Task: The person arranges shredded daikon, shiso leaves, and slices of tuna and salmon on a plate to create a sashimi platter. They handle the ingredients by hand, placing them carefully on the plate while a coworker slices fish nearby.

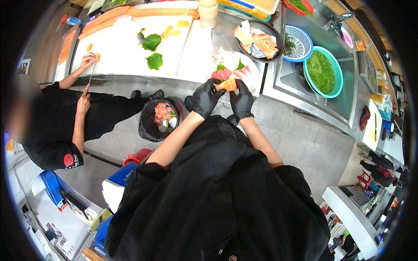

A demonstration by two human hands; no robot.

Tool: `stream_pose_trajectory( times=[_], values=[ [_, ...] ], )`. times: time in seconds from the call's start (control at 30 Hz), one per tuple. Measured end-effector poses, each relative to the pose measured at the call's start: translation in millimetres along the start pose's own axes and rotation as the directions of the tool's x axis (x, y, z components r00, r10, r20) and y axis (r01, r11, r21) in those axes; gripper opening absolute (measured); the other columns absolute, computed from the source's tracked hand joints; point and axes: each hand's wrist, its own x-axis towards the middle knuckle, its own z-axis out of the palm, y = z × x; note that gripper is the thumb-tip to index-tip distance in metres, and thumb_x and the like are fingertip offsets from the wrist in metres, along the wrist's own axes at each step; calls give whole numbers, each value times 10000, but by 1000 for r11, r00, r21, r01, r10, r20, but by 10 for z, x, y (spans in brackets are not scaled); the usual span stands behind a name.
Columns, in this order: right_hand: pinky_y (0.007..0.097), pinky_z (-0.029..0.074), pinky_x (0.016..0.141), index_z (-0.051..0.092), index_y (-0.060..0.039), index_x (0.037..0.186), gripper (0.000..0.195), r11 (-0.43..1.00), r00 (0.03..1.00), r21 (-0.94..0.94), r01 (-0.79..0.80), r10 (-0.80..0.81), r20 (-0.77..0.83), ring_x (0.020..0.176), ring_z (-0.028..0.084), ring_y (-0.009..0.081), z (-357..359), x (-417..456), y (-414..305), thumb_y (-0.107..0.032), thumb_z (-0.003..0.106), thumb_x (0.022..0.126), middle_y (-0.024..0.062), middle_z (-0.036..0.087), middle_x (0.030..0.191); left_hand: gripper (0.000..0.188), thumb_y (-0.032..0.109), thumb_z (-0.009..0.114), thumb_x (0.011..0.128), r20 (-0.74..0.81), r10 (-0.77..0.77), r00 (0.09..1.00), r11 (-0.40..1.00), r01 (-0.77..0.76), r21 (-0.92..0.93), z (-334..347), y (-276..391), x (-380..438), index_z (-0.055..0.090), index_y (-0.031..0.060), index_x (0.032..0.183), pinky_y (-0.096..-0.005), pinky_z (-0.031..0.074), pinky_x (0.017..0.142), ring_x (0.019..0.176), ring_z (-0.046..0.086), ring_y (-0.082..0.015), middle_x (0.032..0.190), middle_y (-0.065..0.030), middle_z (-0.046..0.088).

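Observation:
Sliced salmon (227, 84) is held between my left hand (208, 97) and my right hand (242, 99), both in black gloves, over the near edge of a round white plate (253, 85). On that plate lie red fish slices (222, 73), paler pink fish slices (242, 72), green leaves and white shreds. Behind it, a dark bowl (278, 32) holds salmon pieces with skin. Two green shiso leaves (154, 61) rest on the white cutting board (124, 68) to the left, near small orange slices (169, 32). Long salmon fillets (160, 12) lie along the board's far side.
A co-worker at the left cuts with a knife (93, 72) on the same board. A lined waste bin (143, 125) stands on the floor left of me. At the right, a sink (347, 94) holds a blue-rimmed colander (310, 42) and a turquoise basket (339, 80) of greens.

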Motion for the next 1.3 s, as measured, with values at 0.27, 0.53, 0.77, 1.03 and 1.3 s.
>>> stream_pose_trajectory(
  times=[0.27,0.53,0.77,1.03,1.3],
  values=[
    [357,511,746,575,-48,1099,412,994,997,96,-57,52,61,891,634,307,-323,-51,-194,-50,716,712,146,636,987,339,199,762,740,-40,8,999,1000,-9,-18,20,-26,-64,597,122,1026,-325,479,583,620,592,-190,702,-73,608],
    [319,468,578,614,-53,902,234,996,995,36,-81,78,67,631,589,228,-368,55,-187,-54,729,699,97,626,889,262,172,756,757,-94,10,996,991,-22,-134,77,-104,-37,613,81,957,-294,479,607,640,580,-146,741,-59,623],
    [308,462,577,628,-61,874,214,999,997,-31,-43,44,57,625,572,204,-435,6,41,-35,724,684,76,624,852,130,121,737,743,-132,51,990,979,-76,-190,-2,-161,-80,633,64,795,-312,471,574,602,589,-200,713,-87,616],
    [392,475,669,623,-85,830,220,997,981,-73,38,-23,194,767,607,305,-457,-56,-73,-116,748,651,95,608,824,323,254,791,674,-44,377,925,896,-353,268,-88,-14,-179,614,121,910,-341,435,625,681,595,-204,799,-18,624],
    [379,472,670,630,-85,831,208,995,988,-97,-12,27,151,757,620,292,-485,-16,-109,-147,751,672,91,631,804,382,258,806,641,-134,347,928,900,-289,326,-11,2,-13,572,117,907,-380,416,635,740,593,-225,829,-22,623]
  ],
)
